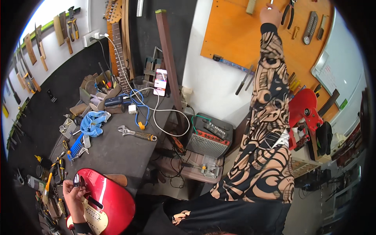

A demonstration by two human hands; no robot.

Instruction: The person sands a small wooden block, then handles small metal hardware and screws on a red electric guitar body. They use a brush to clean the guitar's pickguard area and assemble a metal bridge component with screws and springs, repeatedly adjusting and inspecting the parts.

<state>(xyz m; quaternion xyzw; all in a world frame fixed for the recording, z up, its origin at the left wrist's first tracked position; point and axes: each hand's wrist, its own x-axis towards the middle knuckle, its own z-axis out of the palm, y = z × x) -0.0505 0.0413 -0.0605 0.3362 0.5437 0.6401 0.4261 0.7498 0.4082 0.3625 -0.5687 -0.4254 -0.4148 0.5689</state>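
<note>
A red electric guitar body (113, 199) with a cream pickguard (96, 219) lies at the near left corner of the workbench. Over it, my left hand (73, 192) is closed, pinching a small shiny metal piece (76, 180) whose exact kind I cannot make out. My right arm stretches far up to the orange tool board (231, 35). There my right hand (271, 16) is closed round a slim, pale tool (270, 5), mostly hidden by the fingers. Black-handled pliers (289, 15) hang just right of that hand.
On the bench (117, 152) are an adjustable wrench (137, 133), a blue cloth (94, 123), a blue brush (76, 148) and a phone (160, 82) with a looping white cable. A small amplifier (209, 137) stands beyond the bench. A red machine (305, 113) is at right.
</note>
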